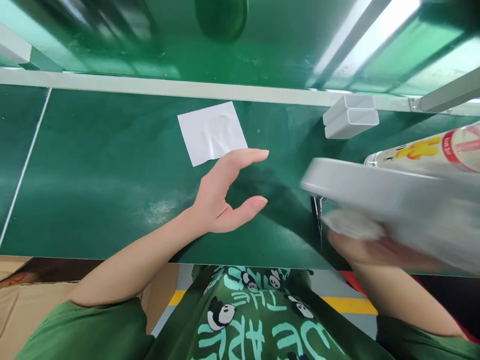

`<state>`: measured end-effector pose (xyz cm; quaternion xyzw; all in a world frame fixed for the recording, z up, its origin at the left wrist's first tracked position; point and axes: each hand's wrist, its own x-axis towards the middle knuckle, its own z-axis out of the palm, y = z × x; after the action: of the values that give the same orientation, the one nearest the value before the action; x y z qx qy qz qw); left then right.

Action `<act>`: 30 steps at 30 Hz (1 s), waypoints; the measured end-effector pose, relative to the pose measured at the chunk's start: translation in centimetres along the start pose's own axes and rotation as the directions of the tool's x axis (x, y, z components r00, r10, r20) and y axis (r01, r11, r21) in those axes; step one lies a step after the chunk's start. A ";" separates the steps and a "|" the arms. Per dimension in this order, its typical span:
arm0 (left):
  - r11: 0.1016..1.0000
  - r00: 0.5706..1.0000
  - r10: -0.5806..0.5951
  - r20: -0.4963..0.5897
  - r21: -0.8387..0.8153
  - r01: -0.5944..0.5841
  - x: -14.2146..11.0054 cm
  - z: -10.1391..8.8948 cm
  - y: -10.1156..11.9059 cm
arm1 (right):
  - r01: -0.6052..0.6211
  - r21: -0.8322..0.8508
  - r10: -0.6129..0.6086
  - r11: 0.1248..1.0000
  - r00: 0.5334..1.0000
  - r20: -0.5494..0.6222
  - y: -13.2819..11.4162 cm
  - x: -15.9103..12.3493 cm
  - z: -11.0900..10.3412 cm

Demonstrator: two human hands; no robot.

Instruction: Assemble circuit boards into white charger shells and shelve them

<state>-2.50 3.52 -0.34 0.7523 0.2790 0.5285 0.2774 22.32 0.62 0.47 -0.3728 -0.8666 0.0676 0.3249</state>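
Note:
My left hand (228, 195) reaches over the green tabletop with thumb and fingers apart, and nothing is between them. Just beyond its fingers lies a white sheet of paper (212, 131), slightly creased and flat. On the right, my right hand (367, 250) grips a long white box-like piece (367, 186), smeared by motion, so its exact kind is unclear. A crumpled, translucent whitish material (354, 223) shows at that hand's fingers, which are partly hidden beneath it.
Two white rectangular open-ended holders (350, 117) stand at the back right. Beside them lies a printed cylindrical package (423, 150). A pale metal rail (225, 91) runs along the back, under a glossy green shelf (277, 45). Cardboard (37, 310) sits below the table's left front edge.

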 end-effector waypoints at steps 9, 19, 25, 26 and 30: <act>0.998 0.998 -0.058 0.034 0.006 0.058 -0.3 0.0 -0.3 | -0.113 0.201 0.112 0.973 0.994 0.016 0.6 0.5 2.1; 0.942 0.953 0.223 0.207 0.206 -0.265 0.2 0.7 0.6 | -0.540 0.782 0.488 -0.311 0.616 0.619 -0.2 1.9 -0.1; 0.945 0.949 0.232 0.216 0.181 -0.272 0.0 0.4 0.7 | -0.548 0.779 0.459 -0.306 0.632 0.625 -0.1 1.7 0.3; 0.950 0.953 0.228 0.202 0.170 -0.263 0.0 0.4 0.6 | -0.555 0.800 0.473 -0.230 0.654 0.590 -0.1 1.5 0.3; 0.984 0.985 0.128 0.115 0.113 -0.141 -0.1 0.4 0.6 | -0.477 0.761 0.484 0.440 0.840 0.247 0.0 0.6 0.7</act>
<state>-2.12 3.05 -0.09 0.8122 0.2434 0.4870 0.2097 21.54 1.11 0.24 -0.4167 -0.5983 0.5354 0.4263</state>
